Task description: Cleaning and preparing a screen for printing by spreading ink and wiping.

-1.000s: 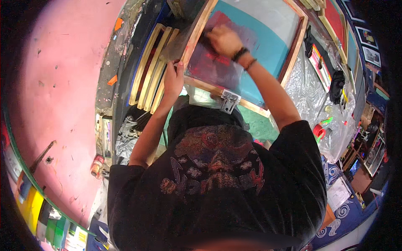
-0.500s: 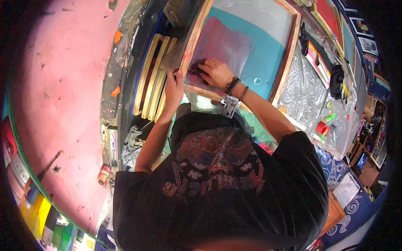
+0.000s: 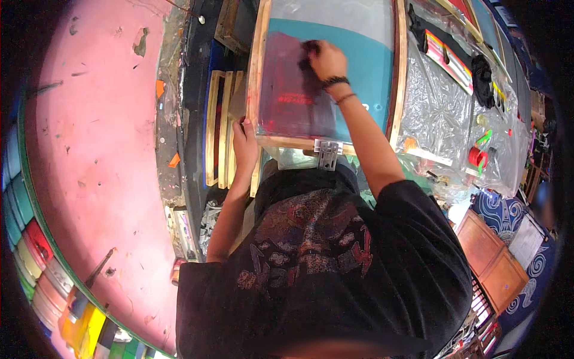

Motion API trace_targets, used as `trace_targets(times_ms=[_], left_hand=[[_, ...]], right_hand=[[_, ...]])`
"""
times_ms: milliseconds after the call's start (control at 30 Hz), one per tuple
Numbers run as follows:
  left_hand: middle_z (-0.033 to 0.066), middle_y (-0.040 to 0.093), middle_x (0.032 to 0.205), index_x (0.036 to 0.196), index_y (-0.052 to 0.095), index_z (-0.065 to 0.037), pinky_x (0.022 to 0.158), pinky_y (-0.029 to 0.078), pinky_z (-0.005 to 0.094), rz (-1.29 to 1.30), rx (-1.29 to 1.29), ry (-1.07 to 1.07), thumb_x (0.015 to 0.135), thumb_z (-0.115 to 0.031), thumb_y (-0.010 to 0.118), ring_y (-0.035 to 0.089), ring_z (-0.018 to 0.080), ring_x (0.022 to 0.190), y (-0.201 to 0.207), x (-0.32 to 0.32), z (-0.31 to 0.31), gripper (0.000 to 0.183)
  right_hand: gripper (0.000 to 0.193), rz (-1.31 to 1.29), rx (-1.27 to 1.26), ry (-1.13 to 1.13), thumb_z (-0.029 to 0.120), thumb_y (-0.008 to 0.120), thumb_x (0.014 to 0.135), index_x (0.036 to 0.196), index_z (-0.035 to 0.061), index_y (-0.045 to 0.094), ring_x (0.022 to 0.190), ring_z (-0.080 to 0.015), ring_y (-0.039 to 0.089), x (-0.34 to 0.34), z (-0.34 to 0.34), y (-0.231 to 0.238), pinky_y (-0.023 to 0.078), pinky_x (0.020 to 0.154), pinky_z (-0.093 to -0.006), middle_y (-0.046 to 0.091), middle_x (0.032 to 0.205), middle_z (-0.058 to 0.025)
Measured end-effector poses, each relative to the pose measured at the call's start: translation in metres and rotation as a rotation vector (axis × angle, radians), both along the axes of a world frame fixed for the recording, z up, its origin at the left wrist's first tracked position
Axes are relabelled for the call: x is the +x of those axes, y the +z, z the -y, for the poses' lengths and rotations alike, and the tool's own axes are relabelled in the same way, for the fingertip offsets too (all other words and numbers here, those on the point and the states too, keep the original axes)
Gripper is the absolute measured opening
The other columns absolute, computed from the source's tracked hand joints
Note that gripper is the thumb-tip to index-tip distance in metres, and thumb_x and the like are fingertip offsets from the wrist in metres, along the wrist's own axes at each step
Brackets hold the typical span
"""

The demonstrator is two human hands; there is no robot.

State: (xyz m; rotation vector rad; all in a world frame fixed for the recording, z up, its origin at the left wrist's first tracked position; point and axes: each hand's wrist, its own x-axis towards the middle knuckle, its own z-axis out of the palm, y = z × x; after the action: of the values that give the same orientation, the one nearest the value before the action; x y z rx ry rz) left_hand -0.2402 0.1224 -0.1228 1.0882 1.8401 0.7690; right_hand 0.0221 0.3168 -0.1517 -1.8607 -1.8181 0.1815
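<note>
A wooden-framed printing screen [image 3: 253, 78] lies before me, its teal mesh smeared with a dark purple-red film on the left side. My right hand [image 3: 327, 60] is closed round a dark, wadded rag [image 3: 310, 48] and presses it on the mesh, a little blurred. A darker wet streak runs from the rag toward the near side, beside a patch of red marks. At the frame's near left corner my left hand [image 3: 244, 142] grips the outer edge, its fingertips partly hidden. A metal hinge clamp [image 3: 327, 154] holds the near rail.
Several wooden frames [image 3: 222, 134] stand stacked left of the screen. Farther left is a long pink surface [image 3: 107, 179]. On the right, clear plastic sheeting [image 3: 439, 107] carries a red tape roll [image 3: 477, 157] and a black cloth bundle [image 3: 482, 73].
My right hand has moved from the near left corner to the far middle of the mesh with the rag. Red marks now show on the mesh. My left hand stays at the frame's edge.
</note>
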Motion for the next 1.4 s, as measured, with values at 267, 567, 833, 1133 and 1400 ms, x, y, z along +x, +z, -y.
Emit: trace_targets(times_ms=[267,567,833,1133,1400], left_hand=[[0.0275,0.065,0.112,0.126,0.051,0.005,0.09,0.048,0.044,-0.001,0.032,0.005,0.108,-0.042,0.04,0.064,0.0397,0.106,-0.001,-0.002,0.002,0.051],[0.0284,0.064,0.113,0.127,0.05,0.004,0.092,0.047,0.0457,-0.022,0.033,0.001,0.107,-0.042,0.04,0.063,0.0418,0.108,-0.001,0.0,0.003,0.051],[0.0276,0.064,0.113,0.125,0.052,0.003,0.089,0.048,0.0442,-0.005,0.037,0.007,0.108,-0.039,0.041,0.064,0.0399,0.106,0.003,0.0,0.001,0.047],[0.0287,0.064,0.115,0.126,0.051,0.003,0.091,0.047,0.0466,-0.032,0.071,0.003,0.107,-0.041,0.041,0.062,0.0441,0.108,-0.014,-0.006,0.006,0.049],[0.0287,0.064,0.115,0.126,0.052,0.002,0.092,0.047,0.0473,-0.049,0.063,-0.007,0.107,-0.042,0.043,0.062,0.0447,0.109,-0.011,-0.004,0.001,0.049]], right_hand=[[0.024,0.044,-0.052,-0.167,0.027,0.068,0.085,0.097,0.0067,0.069,0.087,-0.0399,0.067,0.021,0.012,0.006,0.055,0.077,-0.0507,0.071,0.093,-0.0188],[0.024,0.003,-0.008,0.114,0.026,0.064,0.087,0.105,0.011,0.069,0.087,-0.0402,0.068,-0.089,-0.035,-0.001,0.056,0.078,-0.0505,0.071,0.097,-0.0171],[0.024,0.071,-0.054,-0.156,0.028,0.066,0.088,0.101,0.0083,0.069,0.092,-0.0396,0.067,0.047,0.004,-0.001,0.056,0.078,-0.0504,0.07,0.1,-0.0174],[0.023,0.076,0.009,0.276,0.024,0.067,0.091,0.109,0.0109,0.065,0.096,-0.0387,0.065,-0.036,-0.051,0.009,0.056,0.08,-0.048,0.069,0.098,-0.016],[0.033,0.112,-0.026,0.5,0.018,0.069,0.085,0.118,0.012,0.068,0.107,-0.0384,0.06,-0.047,-0.02,-0.007,0.05,0.093,-0.0478,0.065,0.109,-0.0195]])
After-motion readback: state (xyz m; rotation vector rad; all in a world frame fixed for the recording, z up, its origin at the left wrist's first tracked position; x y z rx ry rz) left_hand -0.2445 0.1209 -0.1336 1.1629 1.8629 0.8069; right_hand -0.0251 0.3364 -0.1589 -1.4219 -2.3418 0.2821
